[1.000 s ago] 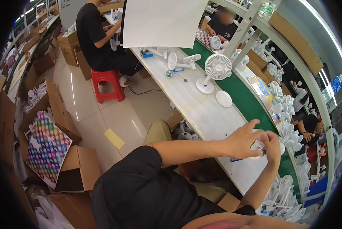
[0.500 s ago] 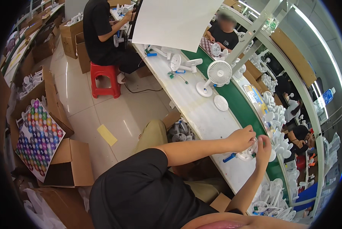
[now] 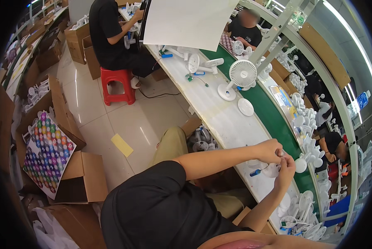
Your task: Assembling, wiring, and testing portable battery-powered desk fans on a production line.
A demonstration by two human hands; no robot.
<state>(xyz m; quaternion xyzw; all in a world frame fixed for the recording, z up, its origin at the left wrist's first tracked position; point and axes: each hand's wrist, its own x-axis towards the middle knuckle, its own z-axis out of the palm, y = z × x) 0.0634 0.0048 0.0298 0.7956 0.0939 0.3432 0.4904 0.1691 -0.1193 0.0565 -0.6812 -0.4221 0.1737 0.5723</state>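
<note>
My left hand [image 3: 270, 150] and my right hand [image 3: 286, 167] meet over the white workbench [image 3: 227, 120], fingers pinched together on a small white fan part [image 3: 274, 169] held between them. A blue-handled screwdriver [image 3: 255, 172] lies on the bench just below my left hand. What exactly sits inside the fingers is too small to tell.
An assembled white desk fan [image 3: 240, 75] and a round white disc [image 3: 245, 107] stand further along the bench. A green conveyor belt [image 3: 277, 120] runs beside it. A person in black sits on a red stool [image 3: 118, 84]. Open cardboard boxes [image 3: 84, 176] line the floor at left.
My view has swung slightly left and down. Both hands have stayed together on the small white part, with only small finger movements.
</note>
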